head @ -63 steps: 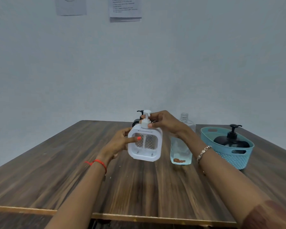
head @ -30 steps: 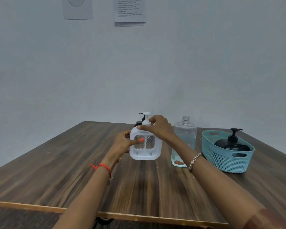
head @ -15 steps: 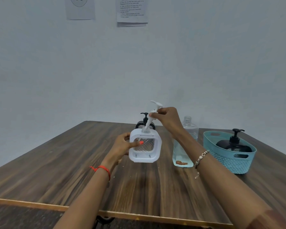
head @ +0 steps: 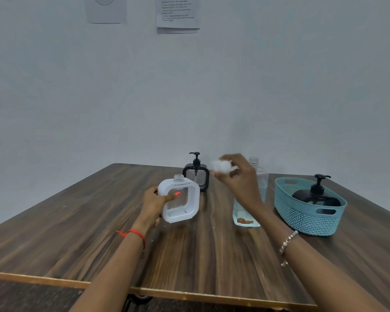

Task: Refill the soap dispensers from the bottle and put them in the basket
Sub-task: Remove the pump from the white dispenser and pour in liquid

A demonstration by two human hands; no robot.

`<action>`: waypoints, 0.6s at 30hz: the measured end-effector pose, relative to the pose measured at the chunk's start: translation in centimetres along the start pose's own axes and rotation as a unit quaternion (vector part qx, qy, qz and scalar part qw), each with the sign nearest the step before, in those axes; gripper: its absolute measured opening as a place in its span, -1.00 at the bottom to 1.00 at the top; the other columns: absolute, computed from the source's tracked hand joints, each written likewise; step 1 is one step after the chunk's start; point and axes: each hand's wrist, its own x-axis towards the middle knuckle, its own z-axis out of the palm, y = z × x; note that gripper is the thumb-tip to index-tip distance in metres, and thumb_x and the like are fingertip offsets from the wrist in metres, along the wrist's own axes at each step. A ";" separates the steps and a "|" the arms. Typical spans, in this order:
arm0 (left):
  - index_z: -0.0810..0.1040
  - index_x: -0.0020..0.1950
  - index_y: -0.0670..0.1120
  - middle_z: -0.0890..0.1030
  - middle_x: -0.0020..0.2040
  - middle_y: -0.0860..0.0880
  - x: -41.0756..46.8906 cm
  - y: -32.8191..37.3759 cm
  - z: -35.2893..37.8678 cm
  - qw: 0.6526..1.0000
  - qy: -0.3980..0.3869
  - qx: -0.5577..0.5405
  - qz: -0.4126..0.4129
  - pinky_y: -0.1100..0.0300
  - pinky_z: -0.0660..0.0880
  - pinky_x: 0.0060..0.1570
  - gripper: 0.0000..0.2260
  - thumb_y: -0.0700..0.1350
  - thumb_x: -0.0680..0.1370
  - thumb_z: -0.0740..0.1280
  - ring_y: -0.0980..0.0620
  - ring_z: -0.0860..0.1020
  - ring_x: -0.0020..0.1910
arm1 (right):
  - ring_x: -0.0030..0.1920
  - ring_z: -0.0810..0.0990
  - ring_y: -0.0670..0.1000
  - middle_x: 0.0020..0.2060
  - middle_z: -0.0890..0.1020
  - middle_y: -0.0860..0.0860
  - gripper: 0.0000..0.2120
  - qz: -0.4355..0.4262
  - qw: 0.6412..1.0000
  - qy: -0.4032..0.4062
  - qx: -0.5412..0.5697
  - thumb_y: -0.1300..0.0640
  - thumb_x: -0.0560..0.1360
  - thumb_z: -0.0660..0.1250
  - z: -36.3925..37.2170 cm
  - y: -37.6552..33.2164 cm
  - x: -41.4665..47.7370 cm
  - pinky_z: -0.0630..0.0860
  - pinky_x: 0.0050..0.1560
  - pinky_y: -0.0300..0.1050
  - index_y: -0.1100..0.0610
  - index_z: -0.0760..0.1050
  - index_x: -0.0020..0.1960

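Three soap dispensers: a white one [head: 179,200], uncapped, gripped by the left hand [head: 154,204]; a black one [head: 196,176] behind; another [head: 315,195] in the teal basket [head: 306,221], right. The right hand [head: 239,179] pinches a blurred white pump [head: 221,165] before one clear bottle [head: 254,192]. Wooden table [head: 77,221], grey wall [head: 189,86], two papers [head: 178,12].

Soft, even, slightly dim light; faint shadows on the worktop [head: 212,255] under the hands. The right hand [head: 236,176] is motion-blurred; wide-angle bending shows at the edges.

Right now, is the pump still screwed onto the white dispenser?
No, the white dispenser shows a bare open neck, and the right hand holds the white pump beside it.
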 end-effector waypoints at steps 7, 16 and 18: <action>0.48 0.06 -0.20 0.60 -0.10 -0.12 0.4 -0.1 0.8 1.000 0.019 -0.017 0.007 0.12 0.51 -0.36 -0.64 -0.24 0.34 0.51 -0.09 0.58 -0.20 | 0.13 0.50 0.06 0.19 0.47 0.09 -0.70 -0.094 0.902 -0.320 -0.275 0.24 0.47 0.32 0.5 5.8 -7.5 0.47 -0.06 -0.16 0.19 0.46 0.20; 0.46 0.09 -0.18 0.60 -0.07 -0.11 0.6 -0.1 2.1 0.999 -0.012 -0.023 0.027 0.14 0.52 -0.37 -0.62 -0.19 0.35 0.51 -0.06 0.60 -0.18 | 0.17 0.44 0.09 0.19 0.45 0.07 -0.64 -0.082 0.852 -0.382 -0.350 0.25 0.48 0.25 0.1 6.1 -8.2 0.40 -0.02 -0.06 0.18 0.40 0.27; 0.48 0.07 -0.17 0.61 -0.08 -0.11 0.7 -0.2 2.4 0.999 -0.016 -0.022 0.033 0.13 0.52 -0.36 -0.63 -0.17 0.34 0.52 -0.06 0.60 -0.18 | 0.01 0.54 0.12 -0.01 0.57 0.13 -0.78 -0.102 0.903 -0.292 -0.299 0.27 0.42 0.30 -0.7 5.3 -7.6 0.48 -0.08 -0.04 0.26 0.53 0.07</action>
